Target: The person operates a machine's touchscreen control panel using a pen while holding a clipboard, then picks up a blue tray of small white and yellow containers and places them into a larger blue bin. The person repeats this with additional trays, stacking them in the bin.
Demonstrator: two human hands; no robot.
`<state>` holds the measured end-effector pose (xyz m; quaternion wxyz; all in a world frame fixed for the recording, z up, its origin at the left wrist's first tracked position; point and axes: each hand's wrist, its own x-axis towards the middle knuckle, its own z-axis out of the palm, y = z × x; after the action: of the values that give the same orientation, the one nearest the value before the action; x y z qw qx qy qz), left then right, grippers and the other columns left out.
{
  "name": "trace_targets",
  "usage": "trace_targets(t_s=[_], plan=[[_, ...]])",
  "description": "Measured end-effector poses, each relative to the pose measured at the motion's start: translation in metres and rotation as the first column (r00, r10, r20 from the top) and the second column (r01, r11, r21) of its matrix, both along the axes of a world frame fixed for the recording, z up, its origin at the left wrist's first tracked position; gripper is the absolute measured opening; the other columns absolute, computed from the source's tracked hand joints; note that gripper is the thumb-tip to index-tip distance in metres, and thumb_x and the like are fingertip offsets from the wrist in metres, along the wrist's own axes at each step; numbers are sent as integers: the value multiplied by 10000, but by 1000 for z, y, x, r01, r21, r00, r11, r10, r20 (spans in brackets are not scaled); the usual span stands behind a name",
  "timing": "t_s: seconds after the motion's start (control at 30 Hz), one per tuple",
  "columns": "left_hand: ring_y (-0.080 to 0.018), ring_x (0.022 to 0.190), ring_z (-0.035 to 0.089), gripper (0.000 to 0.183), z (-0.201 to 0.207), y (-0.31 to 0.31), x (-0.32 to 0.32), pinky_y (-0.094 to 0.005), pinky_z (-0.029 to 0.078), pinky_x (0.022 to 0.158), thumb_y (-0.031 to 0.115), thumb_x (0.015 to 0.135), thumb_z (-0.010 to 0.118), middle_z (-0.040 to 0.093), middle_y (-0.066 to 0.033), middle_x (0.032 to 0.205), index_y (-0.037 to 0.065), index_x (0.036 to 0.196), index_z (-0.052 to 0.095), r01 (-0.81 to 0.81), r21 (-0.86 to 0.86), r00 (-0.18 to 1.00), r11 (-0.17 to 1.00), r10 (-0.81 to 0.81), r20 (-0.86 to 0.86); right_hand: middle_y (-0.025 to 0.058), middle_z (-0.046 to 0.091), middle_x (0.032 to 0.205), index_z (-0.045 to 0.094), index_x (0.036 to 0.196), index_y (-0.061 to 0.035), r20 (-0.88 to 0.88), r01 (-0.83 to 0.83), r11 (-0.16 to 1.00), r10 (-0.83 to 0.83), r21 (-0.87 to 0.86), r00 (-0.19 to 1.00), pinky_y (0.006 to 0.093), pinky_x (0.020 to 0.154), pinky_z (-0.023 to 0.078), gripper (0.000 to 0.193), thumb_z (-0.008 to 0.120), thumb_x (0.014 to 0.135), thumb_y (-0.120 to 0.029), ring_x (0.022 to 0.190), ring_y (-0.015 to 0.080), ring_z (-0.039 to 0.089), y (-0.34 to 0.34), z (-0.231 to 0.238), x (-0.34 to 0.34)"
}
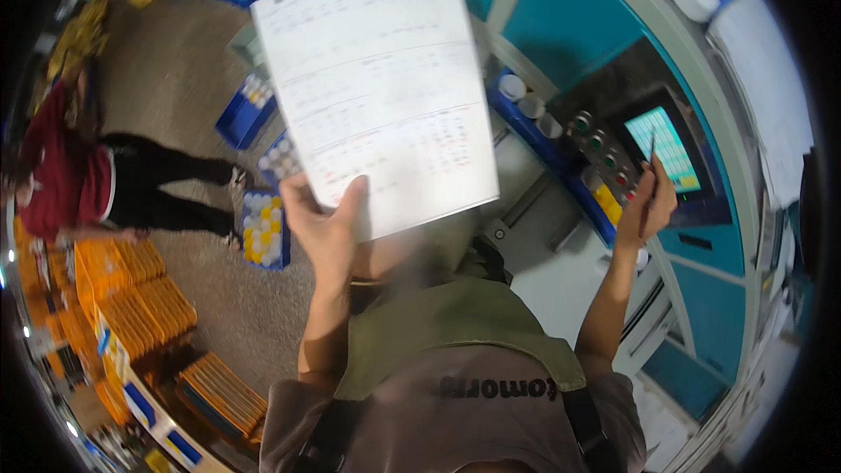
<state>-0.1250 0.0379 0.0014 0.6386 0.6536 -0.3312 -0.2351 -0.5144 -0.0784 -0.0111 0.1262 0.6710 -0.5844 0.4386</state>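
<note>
My left hand (326, 223) grips the lower left corner of a white paper sheet (385, 96), thumb on top. The sheet is held up in front of me, bears handwritten lines in dark and red ink, and has small clips along its top edge. At the right, my right hand (650, 206) is closed on a slim, dark red pen-like stick (646, 201). Its dark tip points up over the lit touch screen (663, 147) of a machine's control panel; whether it touches the glass I cannot tell. Beside the screen sit several round push buttons (597, 142).
A teal and grey machine (569, 13) curves along the right. Blue bins (287, 250) with white and yellow round pieces stand on the floor at the left. A person in a dark red shirt (74, 171) stands there, near stacked orange trays (144, 307).
</note>
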Motion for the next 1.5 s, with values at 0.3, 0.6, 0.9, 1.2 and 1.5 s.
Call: trace_targets(t_s=[0.3, 0.6, 0.9, 1.2, 1.5], plan=[[-164, 955, 619, 459, -2, -6, -11, -291, 507, 840, -9, 785, 789, 625, -150, 1062, -28, 1108, 463, -39, -28, 999, 999, 39, 3, 98, 732, 1028, 693, 1182, -70, -17, 16, 1000, -15, 20, 1000, 383, 949, 394, 276, 548, 1008, -228, 989, 221, 646, -6, -15, -11], [-213, 1001, 569, 466, -5, 2, -3, -353, 474, 889, 146, 818, 809, 570, -149, 1079, -13, 1131, 502, -104, 127, 977, 986, 77, 197, 88, 719, 965, 701, 1110, -40, -188, 67, 990, -90, -128, 978, 357, 881, 380, 220, 666, 900, -93, 882, 224, 648, 1, 3, -13], [-171, 973, 576, 381, -23, 1, 9, -293, 470, 870, 75, 865, 761, 601, -145, 1062, 3, 1101, 471, -12, -2, 998, 1000, 13, 60, 70, 663, 854, 703, 1055, -40, -132, 67, 985, -89, -162, 987, 353, 874, 330, 200, 682, 857, -53, 849, 206, 624, 0, 12, -9], [-184, 987, 586, 388, -16, 0, 4, -306, 474, 886, 89, 869, 760, 605, -161, 1074, 0, 1106, 466, -22, 23, 997, 999, 20, 77, 62, 640, 816, 691, 1051, -56, -142, 114, 971, -146, -210, 979, 370, 860, 329, 256, 703, 796, -35, 813, 204, 617, 0, 11, -17], [-205, 995, 596, 420, -9, -2, -1, -312, 509, 875, 134, 876, 760, 589, -177, 1094, -42, 1126, 472, -31, 68, 995, 997, 25, 94, 34, 656, 829, 688, 1095, -73, -106, 133, 980, -150, -150, 983, 370, 885, 321, 347, 740, 756, -20, 827, 192, 627, 19, 1, -30]])
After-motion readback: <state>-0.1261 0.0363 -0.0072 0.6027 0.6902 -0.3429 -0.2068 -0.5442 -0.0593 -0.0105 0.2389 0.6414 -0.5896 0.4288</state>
